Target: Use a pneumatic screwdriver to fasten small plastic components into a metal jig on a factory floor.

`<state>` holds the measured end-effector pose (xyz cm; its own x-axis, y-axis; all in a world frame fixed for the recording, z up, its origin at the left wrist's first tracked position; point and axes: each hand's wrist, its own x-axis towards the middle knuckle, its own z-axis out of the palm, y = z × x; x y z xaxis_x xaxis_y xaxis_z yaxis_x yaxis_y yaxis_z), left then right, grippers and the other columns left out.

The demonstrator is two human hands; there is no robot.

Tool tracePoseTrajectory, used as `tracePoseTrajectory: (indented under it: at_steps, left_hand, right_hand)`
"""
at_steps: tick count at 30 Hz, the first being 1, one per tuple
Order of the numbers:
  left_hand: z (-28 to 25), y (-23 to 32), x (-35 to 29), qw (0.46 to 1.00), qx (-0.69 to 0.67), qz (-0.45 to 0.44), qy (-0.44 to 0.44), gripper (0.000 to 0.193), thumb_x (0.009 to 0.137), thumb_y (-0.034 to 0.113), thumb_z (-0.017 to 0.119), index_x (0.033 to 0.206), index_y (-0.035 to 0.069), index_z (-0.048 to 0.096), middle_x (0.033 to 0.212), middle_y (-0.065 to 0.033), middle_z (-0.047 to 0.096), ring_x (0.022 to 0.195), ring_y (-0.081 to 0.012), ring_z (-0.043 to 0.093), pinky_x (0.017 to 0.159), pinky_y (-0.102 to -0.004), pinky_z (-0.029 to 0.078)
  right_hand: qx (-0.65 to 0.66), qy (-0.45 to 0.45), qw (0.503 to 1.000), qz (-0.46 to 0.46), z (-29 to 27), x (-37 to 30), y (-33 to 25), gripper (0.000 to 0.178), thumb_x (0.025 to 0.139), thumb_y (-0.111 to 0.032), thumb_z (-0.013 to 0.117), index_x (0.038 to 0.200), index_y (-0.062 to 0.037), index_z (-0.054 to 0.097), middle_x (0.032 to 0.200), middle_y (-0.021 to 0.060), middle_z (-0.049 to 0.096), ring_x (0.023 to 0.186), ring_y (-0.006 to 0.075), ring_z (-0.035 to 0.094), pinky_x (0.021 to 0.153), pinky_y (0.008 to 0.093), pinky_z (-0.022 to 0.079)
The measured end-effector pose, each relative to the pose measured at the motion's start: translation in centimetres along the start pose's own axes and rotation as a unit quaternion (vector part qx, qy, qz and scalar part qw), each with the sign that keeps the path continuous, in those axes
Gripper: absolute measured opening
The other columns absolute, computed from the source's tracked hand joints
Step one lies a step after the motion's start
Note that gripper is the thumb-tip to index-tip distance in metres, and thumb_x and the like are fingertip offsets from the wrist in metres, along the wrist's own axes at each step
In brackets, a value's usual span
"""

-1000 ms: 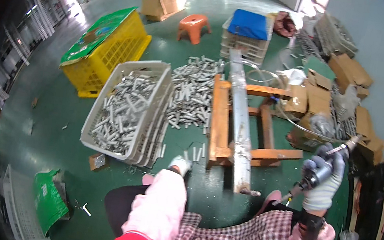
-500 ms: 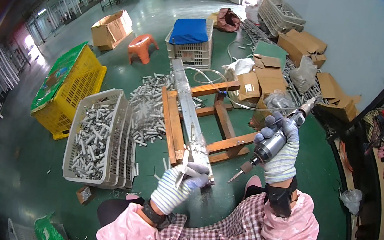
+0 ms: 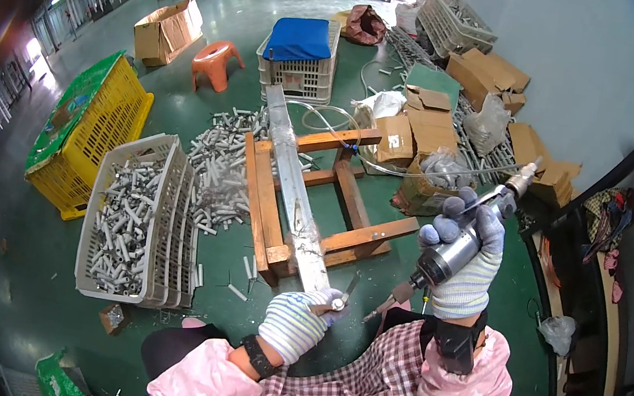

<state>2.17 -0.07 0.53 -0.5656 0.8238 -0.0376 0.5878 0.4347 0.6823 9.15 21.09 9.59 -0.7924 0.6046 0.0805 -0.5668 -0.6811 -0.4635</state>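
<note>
My right hand, in a striped knit glove, is wrapped round a silver-and-dark air screwdriver. Its bit slants down toward my left hand, and a hose joins its upper end. My gloved left hand pinches a small metal cylinder, its round end facing the bit but apart from it. A thin dark strip sticks up beside the cylinder; whether it belongs to it I cannot tell. Just beyond that hand lies the near end of a long metal bar, resting on a wooden frame.
A grey crate full of grey cylinders stands at left, with loose cylinders heaped beside it. Behind are a yellow crate, an orange stool and a crate under blue cloth. Cardboard boxes line the right.
My left hand has turned and moved slightly right and down, bringing the cylinder's end toward the bit. The screwdriver has come a little closer to it. The whole view has shifted somewhat.
</note>
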Motion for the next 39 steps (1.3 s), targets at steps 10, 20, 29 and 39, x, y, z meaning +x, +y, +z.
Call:
tracePoseTrajectory:
  at_steps: [10,20,29,39]
  left_hand:
    - [0.8,0.3,-0.2,0.996,-0.01,0.045,0.07,0.032,0.083,0.031,0.066,0.106,0.009,0.06,0.07,-0.0121,0.064,0.061,-0.0288,0.063,0.053,-0.0363,0.047]
    - [0.7,-0.2,-0.2,0.997,-0.011,0.044,0.067,0.037,0.087,0.04,0.059,0.105,0.007,0.063,0.073,-0.0122,0.066,0.065,-0.0268,0.065,0.057,-0.0342,0.049]
    - [0.3,0.2,-0.1,0.997,-0.001,0.045,0.058,0.037,0.086,0.038,0.06,0.105,0.007,0.063,0.074,-0.0123,0.066,0.065,-0.0269,0.065,0.057,-0.0345,0.05]
    - [0.2,-0.2,-0.3,0.994,0.034,0.068,0.073,0.023,0.088,0.035,0.056,0.097,0.014,0.063,0.075,-0.0092,0.065,0.063,-0.0264,0.064,0.054,-0.0362,0.049]
  right_hand:
    - [-0.088,-0.085,0.988,-0.093,3.0,-2.0,0.9,0.038,0.082,-0.017,0.066,0.116,-0.0068,0.052,0.097,0.0121,0.062,0.069,0.0203,0.061,0.066,0.0351,0.051]
    - [-0.213,-0.092,0.969,-0.086,4.8,-2.9,3.1,0.043,0.078,-0.017,0.072,0.115,-0.0047,0.052,0.094,0.0127,0.062,0.068,0.0187,0.061,0.062,0.0313,0.051]
    - [-0.208,-0.073,0.973,-0.062,4.8,-2.8,3.6,0.044,0.076,-0.016,0.075,0.113,-0.0059,0.052,0.093,0.0113,0.061,0.069,0.0189,0.061,0.062,0.0307,0.052]
    - [-0.325,-0.142,0.934,-0.034,6.2,-3.2,4.1,0.039,0.075,0.002,0.067,0.11,-0.0023,0.049,0.096,0.0129,0.062,0.085,0.0176,0.063,0.071,0.0319,0.055]
